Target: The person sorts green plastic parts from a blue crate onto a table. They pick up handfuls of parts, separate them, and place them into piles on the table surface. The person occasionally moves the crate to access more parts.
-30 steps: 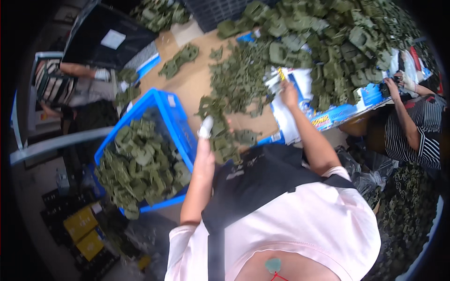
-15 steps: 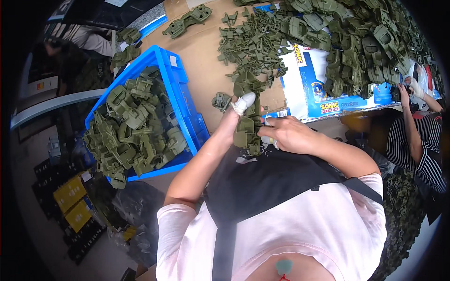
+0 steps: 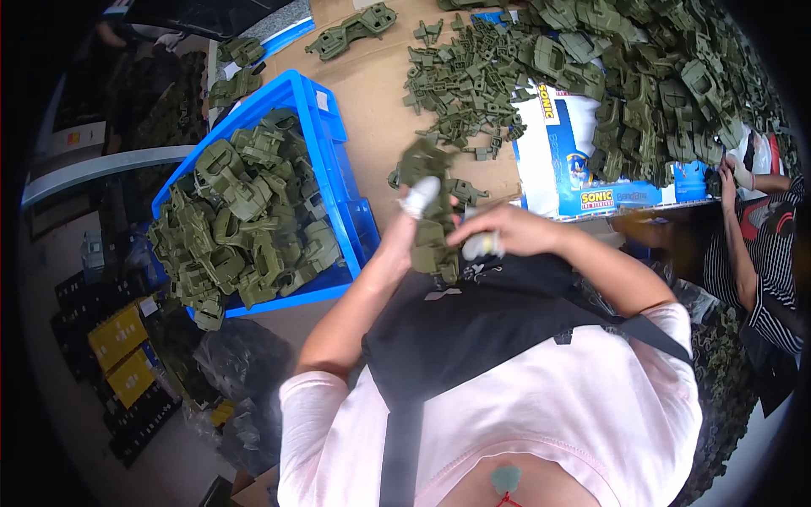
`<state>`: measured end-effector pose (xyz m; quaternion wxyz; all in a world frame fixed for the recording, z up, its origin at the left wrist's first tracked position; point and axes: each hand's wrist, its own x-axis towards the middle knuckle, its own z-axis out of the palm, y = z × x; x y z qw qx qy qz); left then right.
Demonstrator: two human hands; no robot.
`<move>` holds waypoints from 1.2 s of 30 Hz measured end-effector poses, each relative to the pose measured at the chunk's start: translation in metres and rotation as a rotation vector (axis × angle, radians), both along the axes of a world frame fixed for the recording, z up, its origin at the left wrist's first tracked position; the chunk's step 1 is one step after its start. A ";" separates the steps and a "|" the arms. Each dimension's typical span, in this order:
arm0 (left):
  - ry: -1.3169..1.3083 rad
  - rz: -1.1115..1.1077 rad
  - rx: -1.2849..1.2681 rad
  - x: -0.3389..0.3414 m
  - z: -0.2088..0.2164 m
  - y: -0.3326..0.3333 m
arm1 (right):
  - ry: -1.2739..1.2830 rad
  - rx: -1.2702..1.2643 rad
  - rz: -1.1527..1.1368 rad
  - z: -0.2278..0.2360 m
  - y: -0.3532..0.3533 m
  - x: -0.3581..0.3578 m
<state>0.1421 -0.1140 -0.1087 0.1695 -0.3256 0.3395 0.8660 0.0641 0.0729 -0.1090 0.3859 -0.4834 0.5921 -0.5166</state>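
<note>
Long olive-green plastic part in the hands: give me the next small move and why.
Probably steady the part with the left hand before the right hand presses: the left grips it, the right's fingertip sits at or near its edge, and its upper end looks blurred.

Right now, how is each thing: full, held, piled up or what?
Left hand: holding the long green part.
Right hand: close against it, grip unclear.
Long green part: held, blurred.
Blue crate: open-topped, green parts heaped inside.
Small green pieces: loosely heaped.
Larger green parts: piled.
</note>
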 end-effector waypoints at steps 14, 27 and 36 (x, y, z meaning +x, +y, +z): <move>0.434 0.232 -0.503 -0.015 -0.003 -0.055 | -0.426 -0.019 -0.568 0.000 -0.004 0.001; 0.428 0.181 -0.551 -0.050 0.024 0.004 | 0.162 0.266 -0.509 0.061 0.002 0.017; 0.676 0.348 -0.388 -0.048 -0.022 -0.012 | -0.871 -0.057 -0.548 0.022 0.013 -0.006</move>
